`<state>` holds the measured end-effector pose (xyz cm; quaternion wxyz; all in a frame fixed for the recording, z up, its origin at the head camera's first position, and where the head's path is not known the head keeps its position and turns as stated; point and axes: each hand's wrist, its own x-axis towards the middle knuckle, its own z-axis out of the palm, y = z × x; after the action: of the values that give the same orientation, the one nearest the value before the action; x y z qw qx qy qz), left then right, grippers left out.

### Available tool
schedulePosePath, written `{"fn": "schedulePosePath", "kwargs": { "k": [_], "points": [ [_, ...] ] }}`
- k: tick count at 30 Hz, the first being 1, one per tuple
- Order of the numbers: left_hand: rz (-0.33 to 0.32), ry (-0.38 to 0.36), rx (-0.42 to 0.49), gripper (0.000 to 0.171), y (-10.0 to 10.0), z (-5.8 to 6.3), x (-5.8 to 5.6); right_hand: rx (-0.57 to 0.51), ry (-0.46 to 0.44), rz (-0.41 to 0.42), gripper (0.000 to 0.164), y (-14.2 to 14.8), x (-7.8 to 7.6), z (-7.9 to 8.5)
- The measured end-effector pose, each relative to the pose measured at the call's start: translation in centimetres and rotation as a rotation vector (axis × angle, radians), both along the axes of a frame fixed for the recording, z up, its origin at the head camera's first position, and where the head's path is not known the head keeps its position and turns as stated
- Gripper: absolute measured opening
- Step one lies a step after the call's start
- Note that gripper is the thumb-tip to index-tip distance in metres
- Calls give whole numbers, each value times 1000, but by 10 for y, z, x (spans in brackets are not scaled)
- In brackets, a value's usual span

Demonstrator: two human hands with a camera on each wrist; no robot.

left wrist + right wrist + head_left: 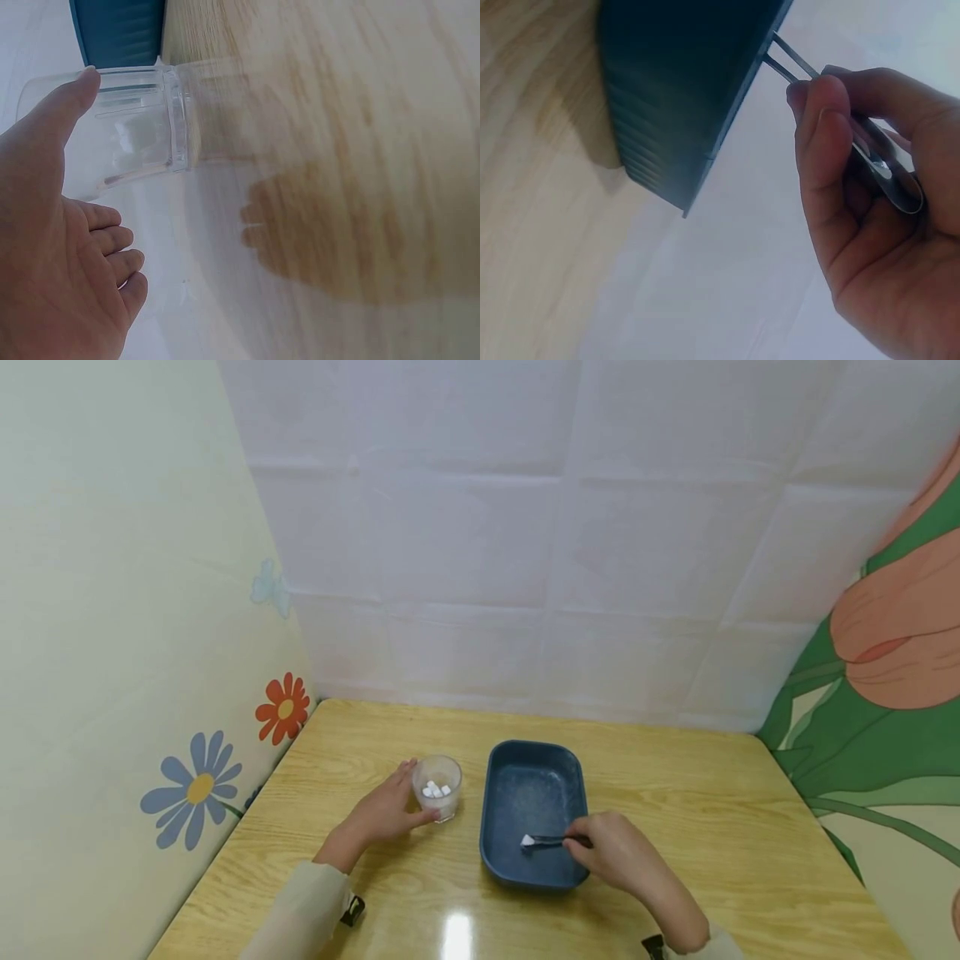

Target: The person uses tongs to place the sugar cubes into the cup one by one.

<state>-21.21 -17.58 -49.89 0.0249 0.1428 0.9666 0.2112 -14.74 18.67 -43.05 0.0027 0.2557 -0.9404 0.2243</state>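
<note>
My left hand [384,810] grips a clear glass [438,768] on the table, thumb at its front and fingers at its far left side. Several small white cubes [432,791] lie inside the glass. My right hand [617,850] pinches metal tweezers [885,169] between thumb and fingers. At their tips, one white cube [527,840] is held over the inside of a dark blue rectangular dish [495,760]. In the right wrist view the dish wall [682,97] hides the tips and the cube. The left wrist view shows the thumb against the glass [142,90].
The wooden table [697,802] carries the dish just right of the glass. A white cloth [480,527] hangs behind the table's far edge. Flower-printed panels [97,610] stand along both sides.
</note>
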Motion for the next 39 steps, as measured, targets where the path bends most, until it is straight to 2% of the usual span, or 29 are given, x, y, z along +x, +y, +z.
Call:
{"fn": "schedulePosePath", "kwargs": {
  "k": [12, 27, 39],
  "points": [
    [1, 7, 0, 103, 1, 3, 0, -17, -8, 12, 12, -7, -3, 13],
    [-3, 20, -2, 104, 0, -1, -2, -6, 54, 8, 12, -21, -6, 30],
    [-2, 20, 0, 104, 0, 0, 0, -23, 95, 41, 13, -32, -12, 40]
  ]
}}
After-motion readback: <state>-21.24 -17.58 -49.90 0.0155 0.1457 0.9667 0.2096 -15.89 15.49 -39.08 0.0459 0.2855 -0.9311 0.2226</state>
